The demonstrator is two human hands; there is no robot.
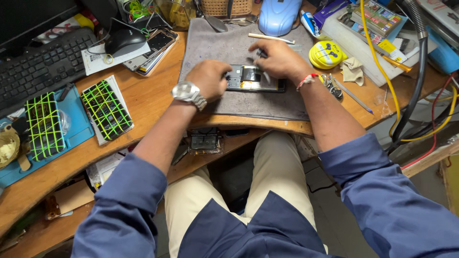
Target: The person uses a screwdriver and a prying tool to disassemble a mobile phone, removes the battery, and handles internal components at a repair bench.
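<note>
An opened phone lies on a grey work mat on the wooden desk. My left hand, a silver watch on its wrist, presses on the phone's left end and steadies it. My right hand is over the phone's right part and pinches a thin metal tool, probably tweezers, whose tip points down into the phone's inside. A red thread band is on my right wrist.
Two phones wrapped in green rubber bands lie at left, beside a black keyboard and mouse. A yellow round tin, a pen, cables and a black hose crowd the right. A blue object stands behind the mat.
</note>
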